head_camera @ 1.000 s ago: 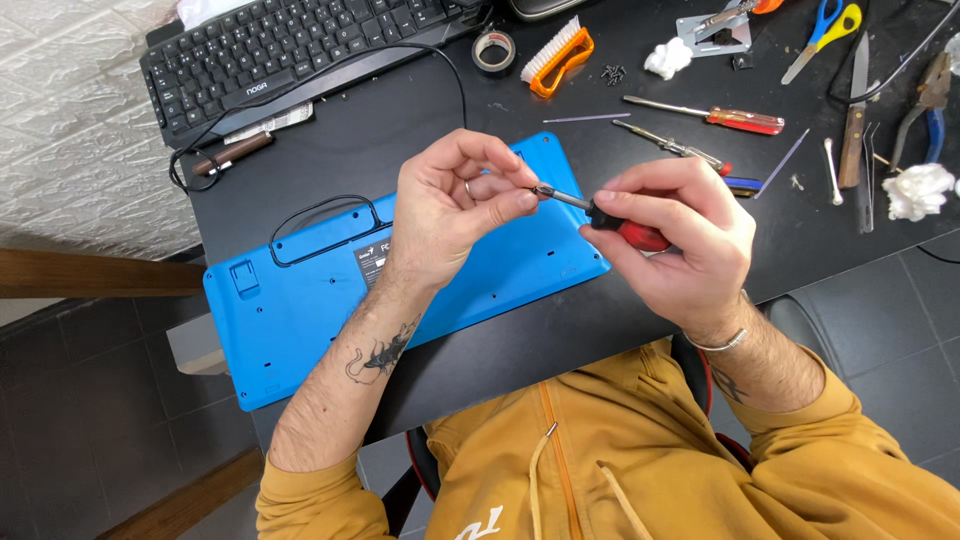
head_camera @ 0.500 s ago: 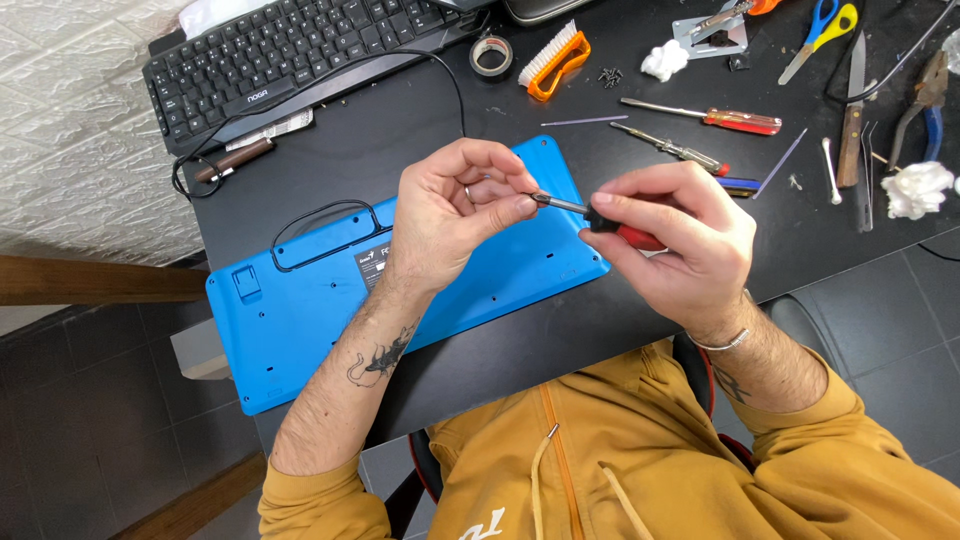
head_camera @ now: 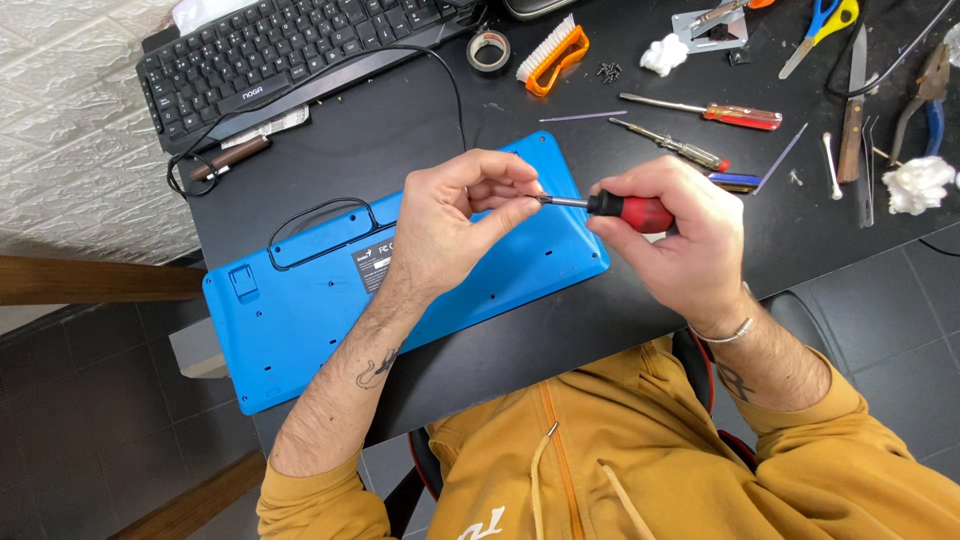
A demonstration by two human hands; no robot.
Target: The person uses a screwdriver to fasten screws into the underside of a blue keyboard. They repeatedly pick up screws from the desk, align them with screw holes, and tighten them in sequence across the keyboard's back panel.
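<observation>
Black surface [head_camera: 640, 320] spread wide, carrying everything within arm's reach. At 11 o'clock, a black keyboard [head_camera: 290, 50] pushed back against the far edge, out of the working zone. At centre, toward 8 o'clock, a blue keyboard [head_camera: 300, 310] laid face down, back panel up, likely so that the screw holes along its underside stay reachable; a black cable [head_camera: 320, 215] looped over its back. Above that panel, raised clear of it, left hand [head_camera: 445, 225] and right hand [head_camera: 680, 235] brought together at centre. Right hand wrapped shut around the red-and-black handle of a screwdriver [head_camera: 625, 210], shaft pointing toward 9 o'clock, held level, probably to keep the tip steady. Left hand's thumb and forefinger fingers [head_camera: 510, 200] pinched together right at the metal tip, seemingly seating or plucking something tiny there; too small to tell what. Toward 1 o'clock, two spare screwdrivers [head_camera: 700, 112] lying side by side, ready for a swap. At 12 o'clock, an orange brush [head_camera: 553, 47] beside a roll of tape [head_camera: 489, 51]. At 2 o'clock, scissors [head_camera: 822, 28], pliers [head_camera: 925, 95] and a white wad [head_camera: 915, 185]. Near the brush, a small cluster of dark screws [head_camera: 607, 71], set well apart from the hands.
</observation>
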